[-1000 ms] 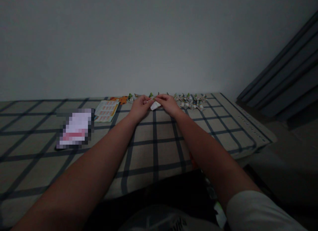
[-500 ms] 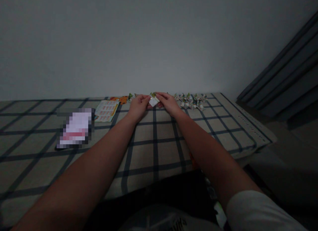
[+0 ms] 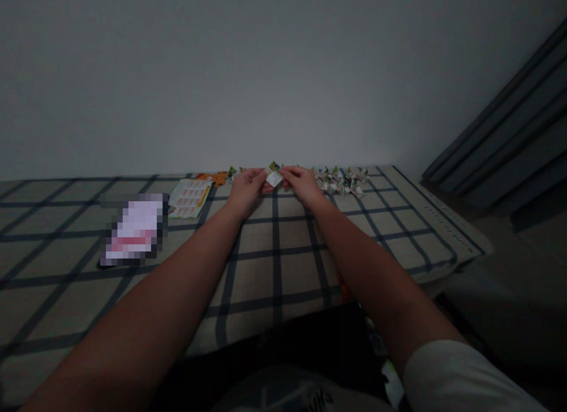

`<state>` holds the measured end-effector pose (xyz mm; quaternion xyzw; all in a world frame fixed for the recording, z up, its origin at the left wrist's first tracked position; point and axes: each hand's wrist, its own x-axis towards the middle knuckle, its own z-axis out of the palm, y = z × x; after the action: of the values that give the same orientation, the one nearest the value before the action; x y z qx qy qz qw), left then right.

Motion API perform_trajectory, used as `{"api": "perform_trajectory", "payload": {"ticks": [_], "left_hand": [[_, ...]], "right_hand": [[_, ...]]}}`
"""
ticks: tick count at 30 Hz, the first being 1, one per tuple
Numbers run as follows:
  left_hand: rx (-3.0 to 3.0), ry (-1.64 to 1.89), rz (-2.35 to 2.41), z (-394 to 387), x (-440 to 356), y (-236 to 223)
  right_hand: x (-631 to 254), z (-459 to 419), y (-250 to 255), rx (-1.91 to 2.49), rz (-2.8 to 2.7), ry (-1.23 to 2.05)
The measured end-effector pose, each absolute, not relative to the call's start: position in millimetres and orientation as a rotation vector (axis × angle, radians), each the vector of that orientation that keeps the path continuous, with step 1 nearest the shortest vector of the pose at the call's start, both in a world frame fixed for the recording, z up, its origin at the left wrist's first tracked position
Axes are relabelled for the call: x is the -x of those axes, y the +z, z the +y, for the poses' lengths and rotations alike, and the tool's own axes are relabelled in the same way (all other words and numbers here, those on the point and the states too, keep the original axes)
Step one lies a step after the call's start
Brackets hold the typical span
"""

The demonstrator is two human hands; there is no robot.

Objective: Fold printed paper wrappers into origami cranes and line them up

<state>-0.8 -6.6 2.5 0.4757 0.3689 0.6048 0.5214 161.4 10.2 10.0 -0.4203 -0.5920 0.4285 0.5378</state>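
A small square of folded paper (image 3: 274, 175), white with green and yellow print, is held on its corner above the checked cloth. My left hand (image 3: 247, 189) pinches its left side between thumb and fingers. On the opposite side, my right hand (image 3: 301, 182) grips the right corner with thumb and fingers closed. Several folded paper pieces (image 3: 339, 180) with pointed tips lie in a cluster to the right of my right hand. Another pointed paper piece (image 3: 232, 172) shows just behind my left hand, partly hidden by it.
A printed sheet or booklet (image 3: 190, 198) lies left of my hands, with an orange item (image 3: 220, 178) behind it. Farther left is a dark-edged phone-like object (image 3: 135, 229), its face blurred. The checked cloth (image 3: 279, 270) reaches the wall; a grey curtain (image 3: 509, 117) hangs at right.
The paper has turned slightly, and more of its green printed top corner shows. My right fingers have drawn back from its top to its right corner. My left hand stays nearly still.
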Motion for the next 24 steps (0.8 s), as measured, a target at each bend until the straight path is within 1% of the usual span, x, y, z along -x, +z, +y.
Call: {"api": "perform_trajectory", "payload": {"ticks": [4,10,16,24], "left_hand": [[-1.130,1.463,0.894,-7.6,-0.2,4.3],[-1.125,1.440,0.886,-7.3,1.3,1.9],[-1.129,1.436,0.900,-9.0,1.1,3.0],[-1.091,1.398,0.944,-10.3,0.8,5.2]], "right_hand": [[-160.7,9.8,9.1,0.964,-1.413,1.122],[-165.5,11.3,8.9,0.996,-1.522,1.016],[-162.7,12.3,4.0,0.944,-1.484,1.064],[-165.5,13.3,1.0,0.926,-1.628,0.851]]}}
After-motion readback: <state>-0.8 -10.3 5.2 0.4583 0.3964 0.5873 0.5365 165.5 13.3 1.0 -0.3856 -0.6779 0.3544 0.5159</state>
